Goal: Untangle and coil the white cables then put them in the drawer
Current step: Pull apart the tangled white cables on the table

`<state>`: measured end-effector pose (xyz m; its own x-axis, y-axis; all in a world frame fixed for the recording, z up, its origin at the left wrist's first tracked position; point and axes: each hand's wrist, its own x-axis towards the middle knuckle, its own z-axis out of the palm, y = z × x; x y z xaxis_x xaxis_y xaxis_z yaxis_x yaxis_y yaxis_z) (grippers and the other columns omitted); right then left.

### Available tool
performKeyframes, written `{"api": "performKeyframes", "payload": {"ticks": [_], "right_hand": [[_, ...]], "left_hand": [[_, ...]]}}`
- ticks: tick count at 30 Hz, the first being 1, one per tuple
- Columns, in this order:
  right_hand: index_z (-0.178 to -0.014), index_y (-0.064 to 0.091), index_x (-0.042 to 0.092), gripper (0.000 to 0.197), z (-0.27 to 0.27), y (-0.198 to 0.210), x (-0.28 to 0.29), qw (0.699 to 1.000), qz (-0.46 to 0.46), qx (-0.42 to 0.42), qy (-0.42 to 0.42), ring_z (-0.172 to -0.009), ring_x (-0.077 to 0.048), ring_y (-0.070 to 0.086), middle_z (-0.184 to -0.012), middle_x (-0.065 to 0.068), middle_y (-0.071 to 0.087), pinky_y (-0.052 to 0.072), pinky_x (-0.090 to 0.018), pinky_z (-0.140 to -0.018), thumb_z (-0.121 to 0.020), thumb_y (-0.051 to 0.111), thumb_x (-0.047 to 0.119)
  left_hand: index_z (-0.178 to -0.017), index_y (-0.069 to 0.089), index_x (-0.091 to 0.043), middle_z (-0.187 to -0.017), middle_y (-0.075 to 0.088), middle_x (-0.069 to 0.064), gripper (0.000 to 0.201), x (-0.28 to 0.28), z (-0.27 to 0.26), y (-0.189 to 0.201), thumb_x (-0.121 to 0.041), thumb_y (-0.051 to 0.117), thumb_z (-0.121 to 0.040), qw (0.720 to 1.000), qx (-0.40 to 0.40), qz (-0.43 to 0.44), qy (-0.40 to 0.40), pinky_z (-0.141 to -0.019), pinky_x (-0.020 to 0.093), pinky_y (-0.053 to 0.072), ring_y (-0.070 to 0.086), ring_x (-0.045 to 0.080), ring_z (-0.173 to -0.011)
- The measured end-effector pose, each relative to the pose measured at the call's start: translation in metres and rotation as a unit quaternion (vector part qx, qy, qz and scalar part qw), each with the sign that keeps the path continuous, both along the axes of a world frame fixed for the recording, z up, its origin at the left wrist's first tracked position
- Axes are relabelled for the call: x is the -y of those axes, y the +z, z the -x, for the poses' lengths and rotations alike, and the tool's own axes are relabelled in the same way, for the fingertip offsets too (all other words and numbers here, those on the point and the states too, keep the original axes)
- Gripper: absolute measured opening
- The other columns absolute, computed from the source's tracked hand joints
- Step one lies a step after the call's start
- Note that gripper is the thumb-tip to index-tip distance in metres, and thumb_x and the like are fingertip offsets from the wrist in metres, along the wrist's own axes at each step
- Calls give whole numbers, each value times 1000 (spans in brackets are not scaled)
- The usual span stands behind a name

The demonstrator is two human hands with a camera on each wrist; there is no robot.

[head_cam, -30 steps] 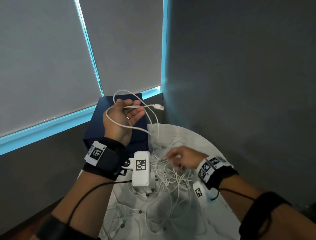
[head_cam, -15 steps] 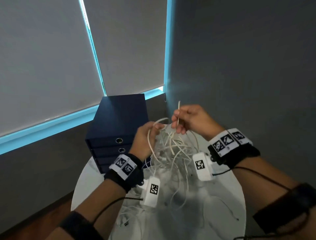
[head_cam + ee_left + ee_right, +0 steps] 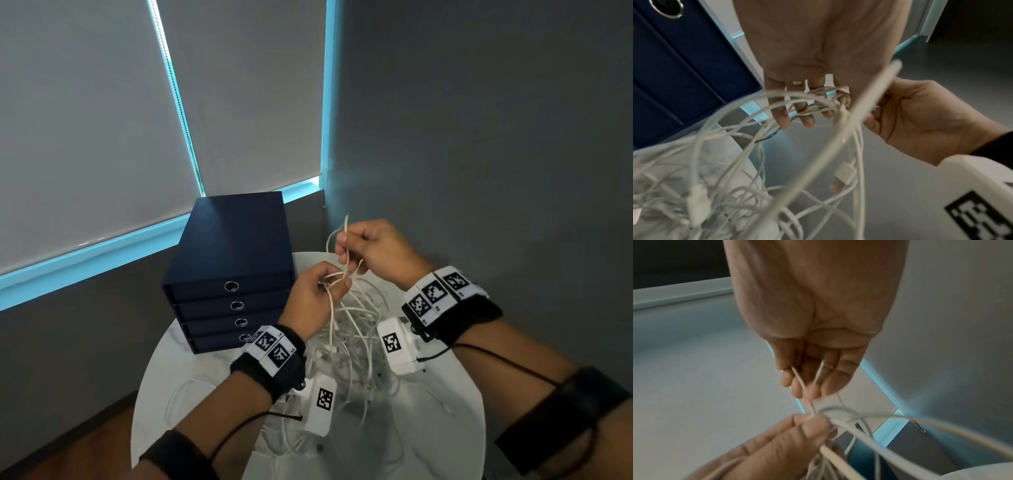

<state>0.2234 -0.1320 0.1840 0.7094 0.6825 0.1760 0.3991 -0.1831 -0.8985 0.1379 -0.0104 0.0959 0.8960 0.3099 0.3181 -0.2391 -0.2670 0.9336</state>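
Observation:
A tangle of white cables (image 3: 352, 329) hangs from both hands above the round white table (image 3: 191, 363). My left hand (image 3: 317, 291) grips a bunch of strands at a knot (image 3: 840, 97), fingers curled round them. Just above and to the right, my right hand (image 3: 370, 250) pinches one strand (image 3: 803, 386) between thumb and fingers; its loose end sticks up (image 3: 346, 226). The two hands nearly touch. Plugs (image 3: 844, 175) dangle in the hanging loops. The navy drawer unit (image 3: 233, 270) stands to the left, all its drawers closed.
More white cables (image 3: 291, 442) lie on the tabletop under my forearms. Behind the table are grey blinds (image 3: 102, 120) and a dark grey wall (image 3: 479, 137) on the right. The table's left edge drops to a wooden floor (image 3: 68, 445).
A second ago my left hand held a coil high while the right reached into the pile. Both hands have since met over the table, holding the lifted tangle; the right rose slightly.

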Motion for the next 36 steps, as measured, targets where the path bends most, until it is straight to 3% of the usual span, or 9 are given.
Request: {"api": "performKeyframes", "payload": {"ticks": [2,5,9,13,18,21,28,31,36], "right_hand": [[-74,66,12,30,-1,2,0,999,-17,17,-24,-50,-21,57,-68,-8,66,45,-27,-47,-99,52,21],[-73,63,10,32,1,0,-3,998,-47,9,-49,-44,-22,55,-63,-6,63,44,-26,-43,-100,50,20],[-78,61,4,29,3,-18,0,996,-46,-62,-50,-45,-25,60,-62,-7,61,48,-25,-41,-102,48,16],[-81,58,2,29,3,-40,14,985,-47,-153,-70,-46,-24,63,-65,-12,59,52,-26,-42,-103,44,14],[-83,58,1,29,11,-40,18,975,-81,-198,-58,-51,-27,66,-68,-14,62,55,-27,-45,-103,45,16],[-81,59,1,30,13,-36,11,978,-74,-190,-40,-53,-29,66,-68,-13,64,56,-28,-46,-103,46,17],[-78,57,3,32,9,-41,19,973,-100,-173,-119,-44,-23,61,-63,-12,60,50,-26,-42,-103,43,16],[-77,57,4,32,9,-49,20,962,-116,-181,-168,-42,-23,59,-61,-11,59,49,-28,-44,-103,44,18],[-79,56,3,31,14,-45,20,955,-140,-192,-177,-41,-22,56,-57,-6,58,45,-26,-43,-103,44,18]], "left_hand": [[-80,62,-2,-68,54,-3,21,-2,0,-1,-17,72,-91,1000,-19,0,17,-64,23,43,48,6,-62],[-81,63,-1,-67,56,-1,20,-8,-1,2,-16,72,-89,998,-43,38,26,-61,34,48,51,13,-63],[-88,63,8,-82,67,23,14,-11,7,5,-3,71,-88,992,-46,102,54,-56,28,55,63,22,-69],[-93,60,10,-76,67,19,15,-24,17,4,-2,68,-91,983,-65,171,35,-61,42,61,71,25,-68],[-91,67,-2,-69,66,6,16,-20,20,-3,-16,74,-88,987,-131,88,-11,-51,28,51,61,15,-58],[-84,68,-8,-70,67,-2,17,-4,18,-10,-15,82,-80,989,-136,56,-16,-60,22,50,59,8,-61],[-76,63,-9,-63,61,9,15,-3,19,-4,3,71,-80,988,-143,53,36,-46,23,44,57,22,-55],[-71,61,-11,-59,59,1,20,-5,18,-4,3,74,-76,990,-135,26,38,-51,26,46,53,13,-50],[-79,63,-5,-69,65,10,13,-9,20,-7,1,73,-83,990,-126,45,37,-55,34,54,69,24,-59]]}}
